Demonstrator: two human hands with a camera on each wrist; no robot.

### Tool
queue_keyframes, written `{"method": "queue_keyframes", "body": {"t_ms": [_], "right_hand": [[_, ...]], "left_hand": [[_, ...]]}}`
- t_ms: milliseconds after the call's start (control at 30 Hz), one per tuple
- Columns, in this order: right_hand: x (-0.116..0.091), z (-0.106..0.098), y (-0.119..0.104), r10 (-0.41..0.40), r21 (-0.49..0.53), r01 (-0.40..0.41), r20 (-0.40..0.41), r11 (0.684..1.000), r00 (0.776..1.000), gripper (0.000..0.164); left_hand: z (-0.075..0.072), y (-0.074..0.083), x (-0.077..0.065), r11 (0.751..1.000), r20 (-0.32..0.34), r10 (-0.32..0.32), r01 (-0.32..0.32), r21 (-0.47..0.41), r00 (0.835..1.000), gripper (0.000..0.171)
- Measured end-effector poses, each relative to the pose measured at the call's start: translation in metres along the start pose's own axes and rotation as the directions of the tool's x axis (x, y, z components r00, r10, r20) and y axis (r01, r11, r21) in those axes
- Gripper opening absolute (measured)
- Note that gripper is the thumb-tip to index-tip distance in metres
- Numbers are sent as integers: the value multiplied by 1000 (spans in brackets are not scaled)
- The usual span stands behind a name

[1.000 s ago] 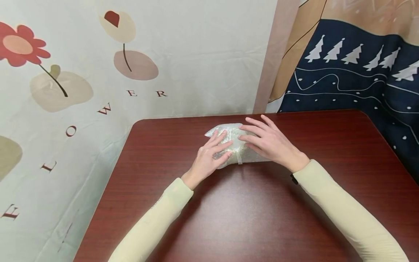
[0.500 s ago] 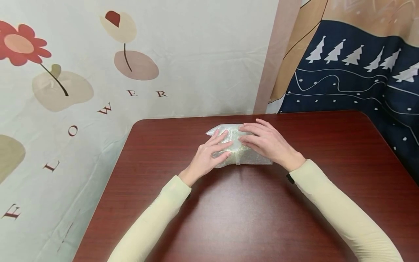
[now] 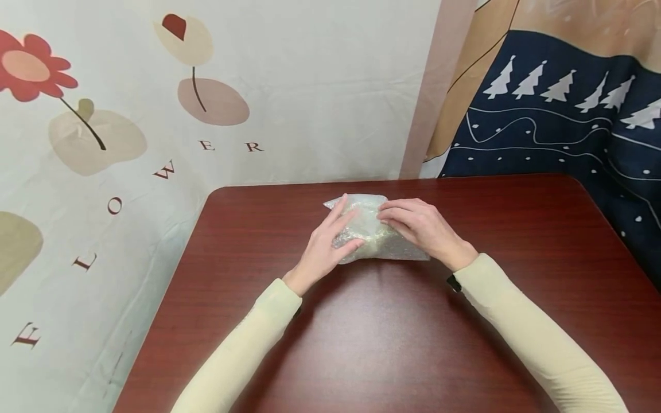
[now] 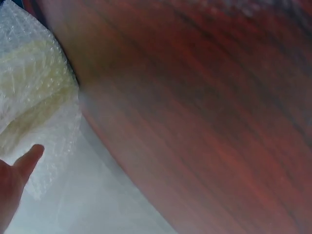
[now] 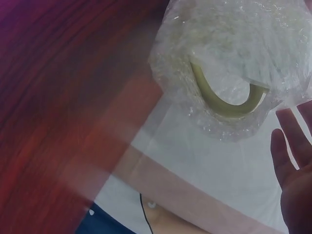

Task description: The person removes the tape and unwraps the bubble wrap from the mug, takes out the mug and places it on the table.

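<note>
A bubble-wrapped bundle (image 3: 369,229) lies near the far edge of the table, between my two hands. Through the cloudy wrap in the right wrist view, a curved yellow-green handle (image 5: 224,105) shows, like a mug's. Yellowish material also shows through the bubble wrap (image 4: 36,73) in the left wrist view. My left hand (image 3: 320,244) rests on the bundle's left side, fingers extended and thumb along the front. My right hand (image 3: 426,229) touches the upper right of the wrap, fingertips close together and knuckles bent. Its fingers (image 5: 290,131) look fairly straight in the right wrist view.
The dark red wooden table (image 3: 356,338) has rounded far corners. Behind it hangs a pale cloth (image 3: 320,103) with flowers and letters. To the right is a navy cloth (image 3: 547,132) with white trees.
My right hand's spread fingers have come closer together and bent, and the hand has shifted slightly left. The left fingers have moved slightly on the wrap. The bundle stays nearly in place.
</note>
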State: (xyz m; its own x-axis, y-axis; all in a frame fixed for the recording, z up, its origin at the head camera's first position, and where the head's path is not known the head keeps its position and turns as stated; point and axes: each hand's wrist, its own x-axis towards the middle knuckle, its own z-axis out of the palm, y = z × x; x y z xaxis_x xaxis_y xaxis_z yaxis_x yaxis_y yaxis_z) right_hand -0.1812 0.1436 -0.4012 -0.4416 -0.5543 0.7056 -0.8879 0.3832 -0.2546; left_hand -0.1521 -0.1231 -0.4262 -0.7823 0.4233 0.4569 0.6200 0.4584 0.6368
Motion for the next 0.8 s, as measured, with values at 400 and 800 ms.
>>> {"method": "queue_keyframes", "body": {"t_ms": [400, 800], "right_hand": [[6, 1, -4, 219, 136, -211, -52, 968, 974, 18], [13, -6, -5, 374, 179, -366, -9, 913, 928, 12]], "left_hand": [[9, -1, -6, 992, -287, 40, -3, 125, 957, 86], [4, -4, -4, 968, -61, 200, -188, 164, 978, 30]]}}
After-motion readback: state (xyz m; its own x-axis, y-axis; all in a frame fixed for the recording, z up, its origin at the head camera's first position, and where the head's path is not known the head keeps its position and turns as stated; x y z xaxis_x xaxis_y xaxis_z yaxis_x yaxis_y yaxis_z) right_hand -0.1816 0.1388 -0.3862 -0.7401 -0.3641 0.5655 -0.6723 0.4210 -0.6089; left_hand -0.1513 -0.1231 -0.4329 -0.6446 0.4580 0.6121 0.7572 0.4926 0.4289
